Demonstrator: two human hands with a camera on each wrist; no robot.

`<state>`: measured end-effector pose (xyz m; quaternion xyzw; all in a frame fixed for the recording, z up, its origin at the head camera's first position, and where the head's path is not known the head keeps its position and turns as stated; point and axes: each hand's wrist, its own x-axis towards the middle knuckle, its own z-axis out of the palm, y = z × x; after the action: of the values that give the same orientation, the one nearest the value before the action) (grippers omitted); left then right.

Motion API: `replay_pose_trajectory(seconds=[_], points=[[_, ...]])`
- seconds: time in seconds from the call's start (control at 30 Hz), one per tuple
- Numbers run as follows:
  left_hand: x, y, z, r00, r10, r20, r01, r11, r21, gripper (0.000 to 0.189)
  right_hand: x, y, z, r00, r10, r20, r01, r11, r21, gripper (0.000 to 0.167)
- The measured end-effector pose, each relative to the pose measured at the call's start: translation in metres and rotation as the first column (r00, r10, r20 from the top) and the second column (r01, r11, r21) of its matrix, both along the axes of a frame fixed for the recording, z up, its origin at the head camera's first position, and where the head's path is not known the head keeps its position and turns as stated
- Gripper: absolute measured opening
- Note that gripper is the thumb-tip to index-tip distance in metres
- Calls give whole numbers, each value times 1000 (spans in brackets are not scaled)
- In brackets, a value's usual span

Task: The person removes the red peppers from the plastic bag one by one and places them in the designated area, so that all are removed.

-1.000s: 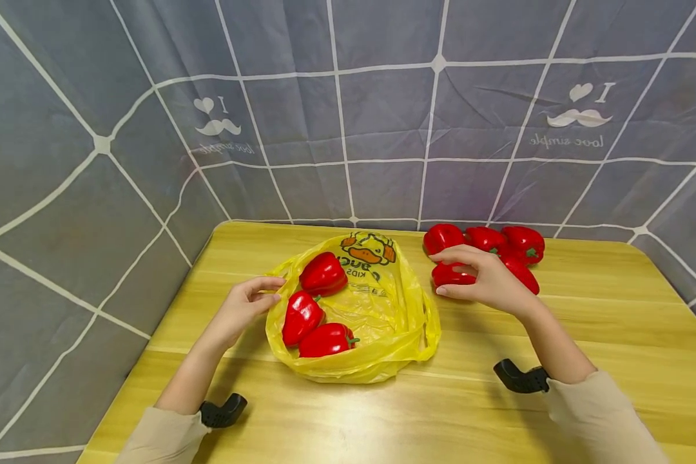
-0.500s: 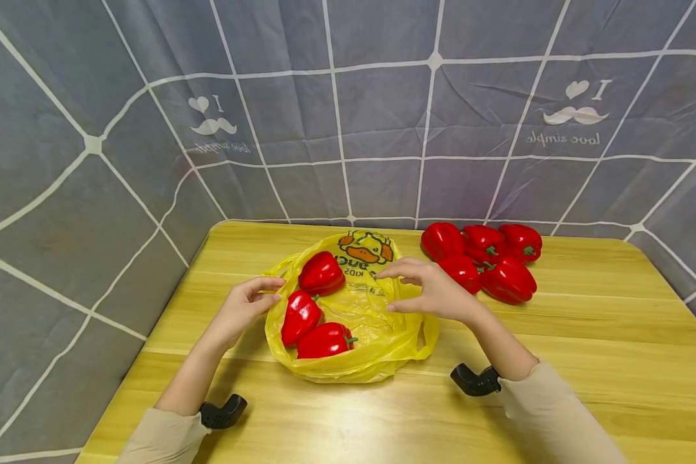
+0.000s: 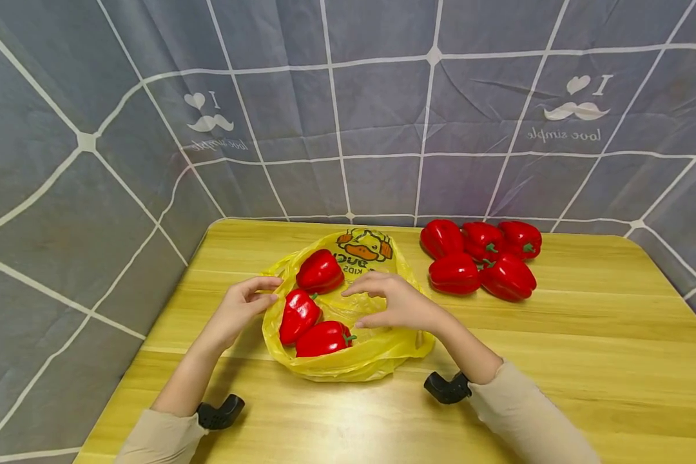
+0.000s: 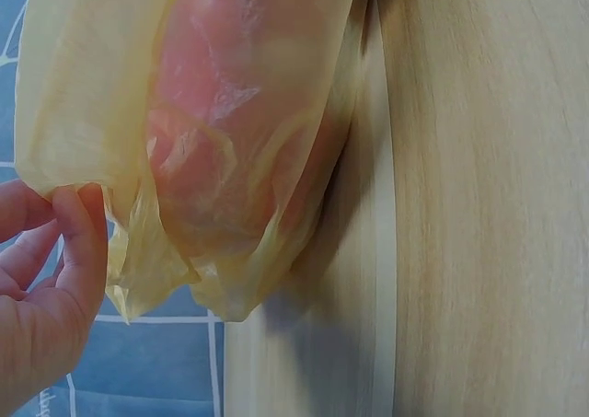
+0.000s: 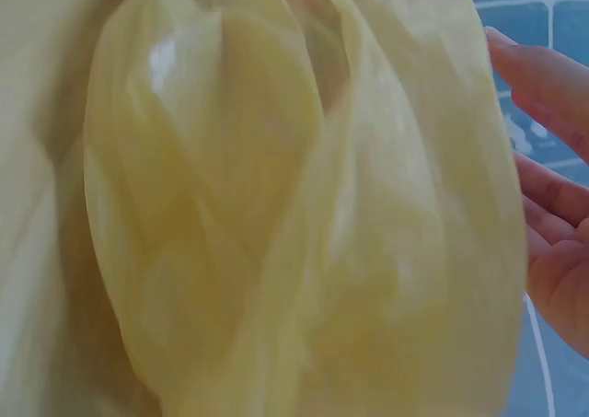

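Inside yellow bag (image 3: pixel 348 368), three peppers (image 3: pixel 299 316)

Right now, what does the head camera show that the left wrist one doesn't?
Of these two, only the head view shows the right hand and five red peppers on the table. Only the left wrist view shows the yellow bag close up from outside, red showing through. Both show the left hand pinching the bag's edge, the table and the backdrop.
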<state>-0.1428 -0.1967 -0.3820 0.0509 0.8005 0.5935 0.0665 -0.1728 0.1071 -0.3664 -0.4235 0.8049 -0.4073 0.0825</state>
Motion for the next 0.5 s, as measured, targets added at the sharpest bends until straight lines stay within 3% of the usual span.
replay_pose_trajectory(seconds=[0.27,0.5], points=[[-1,0,0,1000,5,-6,-5,1000,-24,34,6,-21,-6,997,77,10,-77,997,20,45],[-1,0,0,1000,-1,-5,0,1000,-18,34,9,-29,-13,995,90,42,-93,992,85,45]])
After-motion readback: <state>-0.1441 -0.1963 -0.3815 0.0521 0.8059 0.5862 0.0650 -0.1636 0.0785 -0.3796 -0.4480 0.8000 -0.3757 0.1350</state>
